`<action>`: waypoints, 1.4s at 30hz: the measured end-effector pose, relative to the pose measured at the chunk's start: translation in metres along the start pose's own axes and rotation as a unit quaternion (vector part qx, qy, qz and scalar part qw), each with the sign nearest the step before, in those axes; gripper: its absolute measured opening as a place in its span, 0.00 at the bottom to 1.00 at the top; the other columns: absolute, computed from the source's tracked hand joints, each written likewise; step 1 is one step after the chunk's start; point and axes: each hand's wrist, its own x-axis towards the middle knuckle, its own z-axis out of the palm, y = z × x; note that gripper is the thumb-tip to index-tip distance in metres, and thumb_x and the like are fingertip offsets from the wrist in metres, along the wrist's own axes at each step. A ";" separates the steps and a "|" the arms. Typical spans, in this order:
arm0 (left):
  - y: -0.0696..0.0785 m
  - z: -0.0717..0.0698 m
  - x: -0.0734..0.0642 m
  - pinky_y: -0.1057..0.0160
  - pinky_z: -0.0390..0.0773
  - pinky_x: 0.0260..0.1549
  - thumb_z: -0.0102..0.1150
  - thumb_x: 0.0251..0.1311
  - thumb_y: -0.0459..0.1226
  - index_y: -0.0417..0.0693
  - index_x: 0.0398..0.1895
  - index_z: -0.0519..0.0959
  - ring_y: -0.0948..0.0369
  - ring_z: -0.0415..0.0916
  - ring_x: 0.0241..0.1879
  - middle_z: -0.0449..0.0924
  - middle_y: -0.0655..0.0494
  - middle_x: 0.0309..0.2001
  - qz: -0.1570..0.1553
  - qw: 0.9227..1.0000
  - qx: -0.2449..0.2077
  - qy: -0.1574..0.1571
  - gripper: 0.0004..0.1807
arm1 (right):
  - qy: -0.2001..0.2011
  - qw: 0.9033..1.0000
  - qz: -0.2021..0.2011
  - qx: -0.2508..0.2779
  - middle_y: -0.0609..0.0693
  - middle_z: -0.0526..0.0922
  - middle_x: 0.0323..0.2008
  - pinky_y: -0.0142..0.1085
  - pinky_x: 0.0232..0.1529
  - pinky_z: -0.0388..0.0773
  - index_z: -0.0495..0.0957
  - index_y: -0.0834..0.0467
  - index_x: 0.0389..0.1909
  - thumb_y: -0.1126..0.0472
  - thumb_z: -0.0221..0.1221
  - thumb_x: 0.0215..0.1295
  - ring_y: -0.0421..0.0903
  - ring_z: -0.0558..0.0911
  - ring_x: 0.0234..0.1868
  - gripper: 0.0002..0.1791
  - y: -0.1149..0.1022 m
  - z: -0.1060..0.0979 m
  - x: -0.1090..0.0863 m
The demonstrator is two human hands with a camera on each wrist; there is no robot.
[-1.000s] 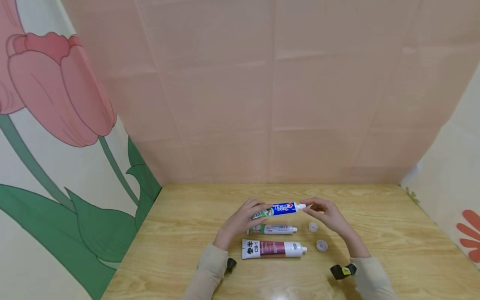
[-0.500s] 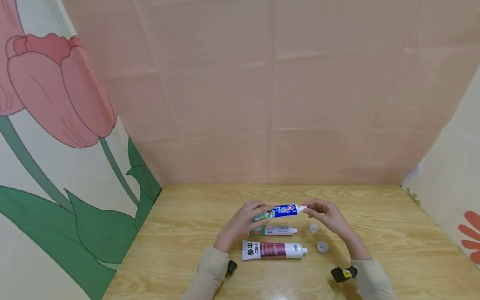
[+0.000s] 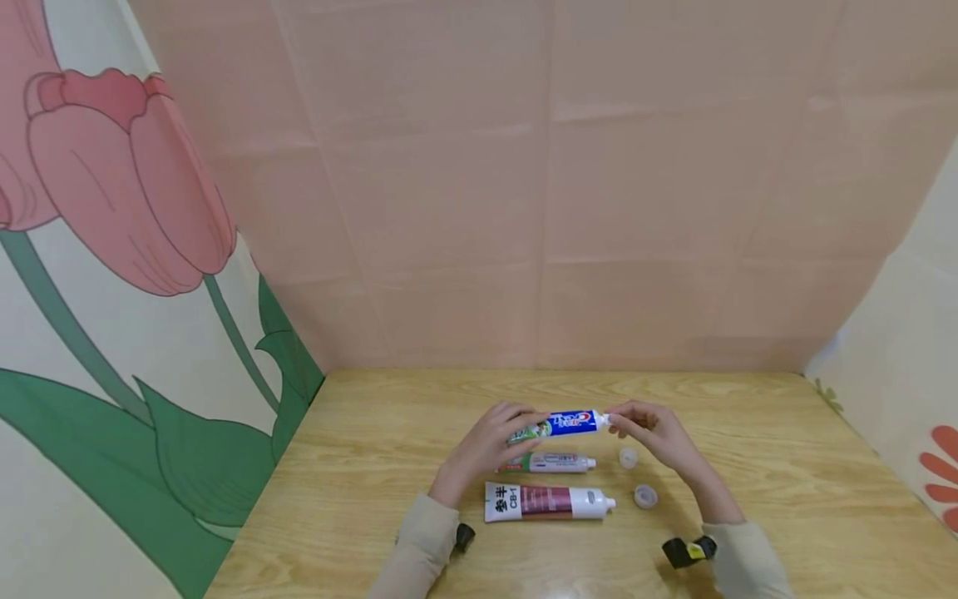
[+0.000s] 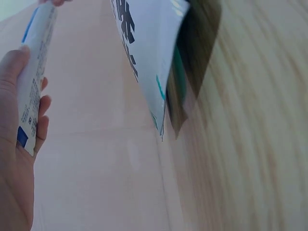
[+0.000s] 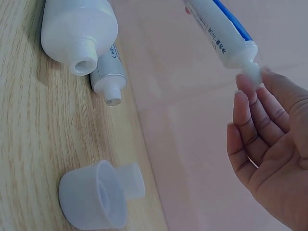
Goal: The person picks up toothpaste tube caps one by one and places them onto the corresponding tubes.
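Observation:
A blue, white and green toothpaste tube (image 3: pixel 572 423) is held above the table in my left hand (image 3: pixel 479 449), thumb on one side and fingers on the other. The left wrist view shows the tube's printed white back (image 4: pixel 34 77). At the nozzle end, my right hand (image 3: pixel 662 433) pinches the small white cap (image 5: pixel 252 73) between thumb and fingertips. Whether the cap is threaded on or loose cannot be seen. Beneath the held tube lies a green and white toothpaste tube (image 3: pixel 561 462), partly covered by my left hand. Nearer me is a larger white and maroon toothpaste tube (image 3: pixel 546 502).
Two white caps lie on the wooden table (image 3: pixel 359 499) right of the lying tubes: a smaller cap (image 3: pixel 628 457) and a wider cap (image 3: pixel 646 497). Both lying tubes have bare nozzles pointing right. A pink cloth (image 3: pixel 539 208) hangs behind the table.
The right fingers shift a little around the cap, thumb and fingertips changing angle. The left hand keeps its hold on the tube. The head view drifts slightly; the lying things stay put.

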 end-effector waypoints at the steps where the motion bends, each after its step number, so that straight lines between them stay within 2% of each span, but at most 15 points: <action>1: 0.000 0.000 0.000 0.72 0.68 0.56 0.64 0.55 0.41 0.60 0.62 0.68 0.67 0.67 0.53 0.74 0.61 0.54 0.001 1.000 0.001 0.001 0.30 | 0.002 1.000 0.002 -0.001 0.53 0.83 0.31 0.31 0.30 0.77 0.80 0.54 0.40 0.56 0.54 0.67 0.45 0.79 0.30 0.09 0.000 0.000 0.000; 6: 0.000 0.000 0.000 0.70 0.66 0.59 0.63 0.55 0.42 0.59 0.62 0.68 0.67 0.68 0.53 0.75 0.61 0.53 0.008 1.000 0.008 0.006 0.29 | 0.009 1.000 0.013 -0.005 0.56 0.83 0.29 0.31 0.30 0.76 0.80 0.55 0.38 0.55 0.55 0.66 0.51 0.80 0.31 0.09 0.000 0.001 0.000; 13: 0.000 0.000 -0.001 0.73 0.69 0.54 0.63 0.55 0.43 0.58 0.62 0.69 0.67 0.69 0.51 0.75 0.61 0.53 0.021 0.999 0.018 0.016 0.29 | 0.012 1.000 0.026 -0.006 0.56 0.83 0.31 0.30 0.34 0.77 0.80 0.54 0.39 0.52 0.53 0.67 0.46 0.80 0.33 0.12 -0.005 0.001 0.000; 18: 0.001 -0.001 -0.001 0.73 0.70 0.54 0.65 0.52 0.43 0.57 0.62 0.69 0.66 0.70 0.51 0.76 0.60 0.52 0.035 0.999 0.023 0.033 0.31 | 0.010 0.999 -0.011 0.030 0.61 0.82 0.34 0.31 0.36 0.80 0.76 0.62 0.45 0.58 0.52 0.68 0.47 0.81 0.34 0.12 -0.007 0.002 0.002; 22: 0.000 0.000 -0.001 0.75 0.69 0.53 0.64 0.54 0.45 0.57 0.61 0.70 0.67 0.70 0.51 0.76 0.60 0.51 0.036 0.998 0.019 0.040 0.29 | 0.006 0.998 -0.039 0.048 0.65 0.80 0.36 0.31 0.36 0.80 0.75 0.62 0.44 0.62 0.51 0.68 0.50 0.81 0.35 0.09 -0.008 0.003 0.002; 26: -0.001 0.000 -0.002 0.77 0.68 0.54 0.60 0.56 0.49 0.59 0.61 0.70 0.68 0.69 0.51 0.76 0.61 0.52 0.027 0.999 0.012 0.040 0.27 | -0.001 0.997 -0.052 0.055 0.63 0.80 0.35 0.31 0.36 0.80 0.76 0.62 0.43 0.63 0.51 0.68 0.51 0.82 0.35 0.09 -0.007 0.004 0.003; 29: -0.001 -0.001 -0.003 0.77 0.67 0.54 0.63 0.53 0.49 0.60 0.60 0.71 0.69 0.69 0.51 0.76 0.62 0.52 0.021 0.999 0.006 0.041 0.28 | -0.010 0.997 -0.056 0.059 0.63 0.80 0.35 0.32 0.36 0.81 0.75 0.62 0.44 0.63 0.51 0.68 0.52 0.81 0.35 0.09 -0.006 0.005 0.003; 32: -0.001 -0.002 -0.002 0.77 0.69 0.53 0.66 0.50 0.46 0.58 0.59 0.72 0.68 0.70 0.50 0.77 0.62 0.51 0.028 0.998 0.007 0.051 0.30 | -0.017 0.996 -0.061 0.063 0.66 0.79 0.35 0.32 0.36 0.80 0.75 0.62 0.45 0.64 0.51 0.68 0.50 0.81 0.35 0.09 -0.004 0.005 0.003; 37: -0.001 -0.005 0.001 0.77 0.70 0.51 0.69 0.47 0.44 0.55 0.56 0.74 0.67 0.71 0.48 0.78 0.60 0.48 0.046 0.996 0.009 0.070 0.29 | -0.022 0.996 -0.061 0.056 0.59 0.80 0.33 0.33 0.33 0.80 0.74 0.64 0.48 0.65 0.56 0.64 0.42 0.80 0.33 0.12 -0.011 0.003 0.001; 39: 0.000 -0.005 0.001 0.78 0.70 0.51 0.70 0.46 0.44 0.55 0.56 0.75 0.67 0.71 0.48 0.78 0.60 0.48 0.049 0.996 0.007 0.073 0.29 | -0.022 0.997 -0.054 0.047 0.55 0.79 0.32 0.33 0.32 0.79 0.74 0.62 0.48 0.65 0.58 0.62 0.42 0.79 0.32 0.14 -0.013 0.003 0.000; 42: -0.001 -0.005 0.002 0.78 0.70 0.50 0.71 0.45 0.43 0.55 0.55 0.75 0.67 0.72 0.47 0.78 0.60 0.47 0.051 0.996 0.006 0.077 0.30 | -0.022 0.998 -0.056 0.030 0.55 0.79 0.31 0.31 0.32 0.78 0.74 0.60 0.48 0.65 0.60 0.60 0.41 0.78 0.32 0.15 -0.014 0.003 -0.001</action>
